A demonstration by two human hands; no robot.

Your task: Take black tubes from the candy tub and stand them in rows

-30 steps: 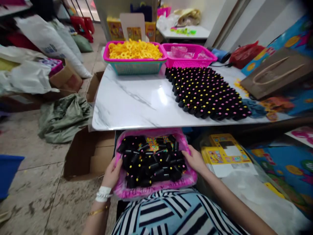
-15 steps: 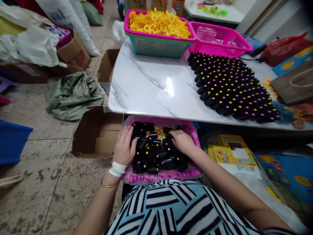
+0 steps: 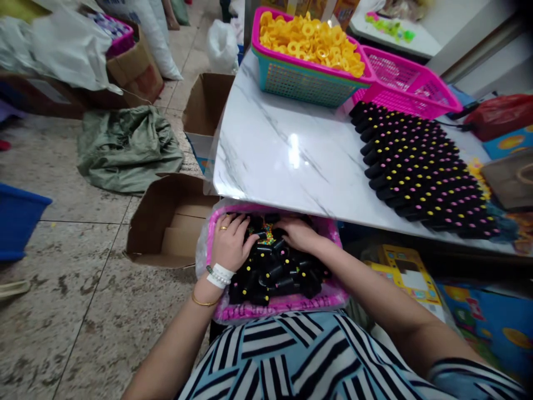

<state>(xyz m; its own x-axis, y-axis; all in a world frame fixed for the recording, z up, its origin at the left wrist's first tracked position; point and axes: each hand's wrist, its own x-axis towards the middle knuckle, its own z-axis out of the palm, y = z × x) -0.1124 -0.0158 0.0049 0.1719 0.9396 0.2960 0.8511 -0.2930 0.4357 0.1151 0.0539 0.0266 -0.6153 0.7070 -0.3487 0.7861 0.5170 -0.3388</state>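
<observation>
In the head view, a pink basket [image 3: 287, 306] lined with clear plastic sits at my lap. It holds many short black tube-like pieces [image 3: 272, 272], with yellow or pink dots on their ends, lying in all directions. Small coloured beads [image 3: 267, 236] show between them. My left hand [image 3: 231, 241] lies over the basket's left side, fingers spread on the black pieces, thumb pointing inward. On the far right side, my right hand [image 3: 297, 234] reaches into the pile, fingers loosely bent; its fingertips are partly hidden among the pieces.
On the marble-patterned table [image 3: 266, 166], black pieces stand in tight rows [image 3: 425, 166]. Behind are a basket of yellow plastic parts [image 3: 312, 47] and a pink basket [image 3: 416, 83]. An open cardboard box [image 3: 170, 222] and a green sack [image 3: 131, 147] lie on the floor.
The view has shifted, so the table appears further right. My left hand has moved inward over the pieces, and my right hand sits slightly closer to it.
</observation>
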